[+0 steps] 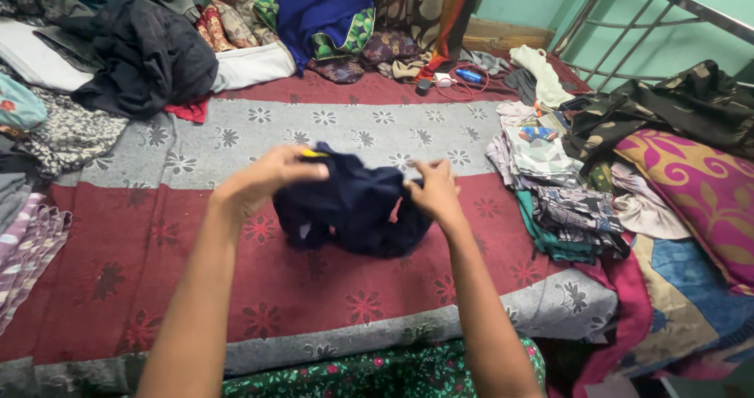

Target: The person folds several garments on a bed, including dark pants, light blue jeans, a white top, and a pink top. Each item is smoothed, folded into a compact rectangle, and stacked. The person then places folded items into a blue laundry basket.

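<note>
head view, looking down on bed blanket, maroon and grey with flower print. left hand closed on upper left edge of dark navy garment, fingers curled over cloth. right hand pinching right edge of same garment, fingers together on fabric. garment bunched, held just above middle of blanket, lower part touching it. stack of folded clothes near right hand, on right side of bed. black clothing heap well apart at far left. pink patterned pillow at far right. blue cloth hanging at back.
</note>
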